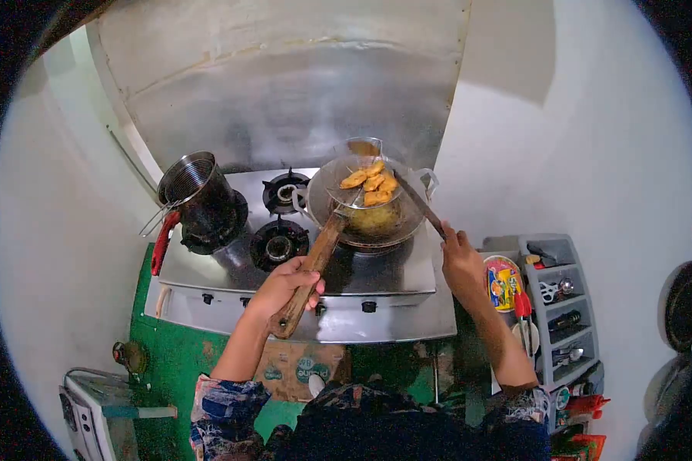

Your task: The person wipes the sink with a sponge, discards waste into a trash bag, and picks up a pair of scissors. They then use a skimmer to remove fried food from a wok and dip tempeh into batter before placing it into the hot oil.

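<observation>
And here are the golden-brown fried pieces (374,182), bunched on the round wire-mesh skimmer (350,200), right above the yellowish oil (370,223) in the wide metal wok (413,224). The left hand (281,288) has its fingers wrapped around the long wooden handle (327,240), thumb laid along the top: a good firm hold, and a level mesh is what matters now, since any tilt could roll a piece off and splash hot oil. Across on the other side, the right hand (463,265) has its fingers closed around a slim dark utensil (423,207), slanting in towards the mesh; its far end is hard to make out. Light touches only there, I'd say, as a hard shove could break the coating. Holding the mesh over the wok lets drips fall inside, and both hands do well to sit back from that haze.
</observation>
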Tool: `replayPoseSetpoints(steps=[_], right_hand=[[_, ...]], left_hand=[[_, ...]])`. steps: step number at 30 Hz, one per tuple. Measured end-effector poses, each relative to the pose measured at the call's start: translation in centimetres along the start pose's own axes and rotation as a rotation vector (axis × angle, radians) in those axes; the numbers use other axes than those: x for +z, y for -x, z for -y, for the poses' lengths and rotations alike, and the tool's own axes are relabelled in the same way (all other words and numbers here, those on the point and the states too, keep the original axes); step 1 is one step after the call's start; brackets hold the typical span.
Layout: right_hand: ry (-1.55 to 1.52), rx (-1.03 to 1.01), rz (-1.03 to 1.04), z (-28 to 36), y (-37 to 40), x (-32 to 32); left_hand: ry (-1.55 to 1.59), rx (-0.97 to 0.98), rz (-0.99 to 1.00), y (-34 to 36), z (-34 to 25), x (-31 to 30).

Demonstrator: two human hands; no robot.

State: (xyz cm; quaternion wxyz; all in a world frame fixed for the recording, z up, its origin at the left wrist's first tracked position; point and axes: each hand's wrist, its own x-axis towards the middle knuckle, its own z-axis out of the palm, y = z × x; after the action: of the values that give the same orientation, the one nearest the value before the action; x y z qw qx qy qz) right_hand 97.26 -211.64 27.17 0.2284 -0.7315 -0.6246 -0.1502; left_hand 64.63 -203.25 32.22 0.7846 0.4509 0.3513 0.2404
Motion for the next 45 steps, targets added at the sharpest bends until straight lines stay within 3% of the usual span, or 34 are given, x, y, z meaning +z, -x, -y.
replayPoseSetpoints(steps=[3, 5, 12, 14, 26, 33, 38, 45], right_hand=[[0.012, -0.079, -0.185, -0.4, 0.4, 0.5], [-0.014, -0.023, -0.057, -0.6, 0.4, 0.3], [-0.064, 0.082, -0.118, 0.4, -0.2, -2.1], [-0.044, 0.21, 0.015, 0.3, -0.6, -2.1], [-0.078, 0.171, 0.016, -2.0, 1.4, -0.1], [-0.101, 0.19, -0.056, -1.0, -0.5, -2.4], [-0.057, 0.3, 0.042, 0.6, -1.4, -4.2], [-0.05, 0.299, 0.092, -0.9, 0.1, -2.1]], left_hand=[[-0.042, 0.021, 0.005, 0.2, -0.5, 0.1], [-0.033, 0.028, 0.052, 0.5, -1.4, 0.4], [-0.094, 0.061, 0.033, 0.5, -2.6, 0.5], [-0.105, 0.096, 0.017, 0.9, -3.2, 1.0], [-0.048, 0.0, 0.014, -0.4, -0.1, 0.1], [-0.115, 0.115, 0.013, 0.6, -2.9, 1.8], [-0.089, 0.157, 0.038, 0.9, -3.9, 2.5], [-0.055, 0.03, 0.043, -0.7, -0.3, 0.7]])
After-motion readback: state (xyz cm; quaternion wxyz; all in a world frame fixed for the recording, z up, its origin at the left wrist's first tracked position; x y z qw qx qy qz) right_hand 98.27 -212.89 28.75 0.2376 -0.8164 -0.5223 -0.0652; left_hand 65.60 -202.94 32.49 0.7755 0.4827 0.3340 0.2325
